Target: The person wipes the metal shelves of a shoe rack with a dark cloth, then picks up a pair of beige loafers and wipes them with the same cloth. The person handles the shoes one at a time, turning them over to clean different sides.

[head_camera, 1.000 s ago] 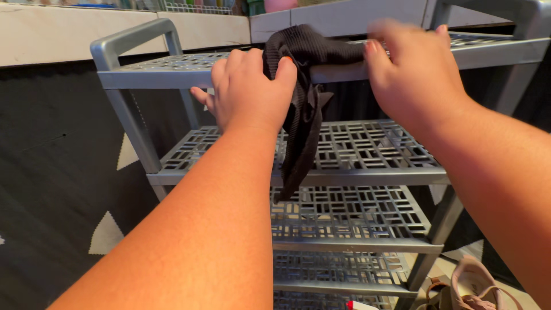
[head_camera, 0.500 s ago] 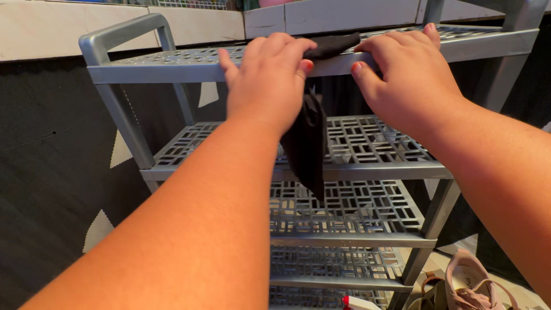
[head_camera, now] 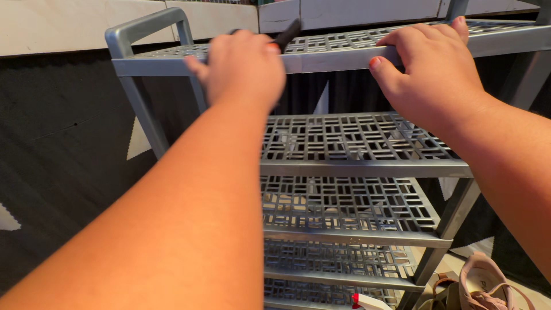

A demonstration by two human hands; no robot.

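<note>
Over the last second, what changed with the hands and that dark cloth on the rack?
The left hand has drawn the black cloth up from where it hung over the front edge; now only a small bit shows on the top shelf beside the hand. The right hand has shifted from the cloth and grips the shelf's front edge. The grey rack and the pink shoe below stayed as they were.

The black cloth [head_camera: 288, 34] is almost fully hidden behind the left hand [head_camera: 241, 69]; only a narrow tip is seen, and how it is gripped cannot be told. The fingers of this hand are covered by its own back. The pink shoe [head_camera: 488, 284] and the small red and white object [head_camera: 367, 301] are cut off by the bottom edge. The rack [head_camera: 356, 166] is cut at the right edge.
</note>
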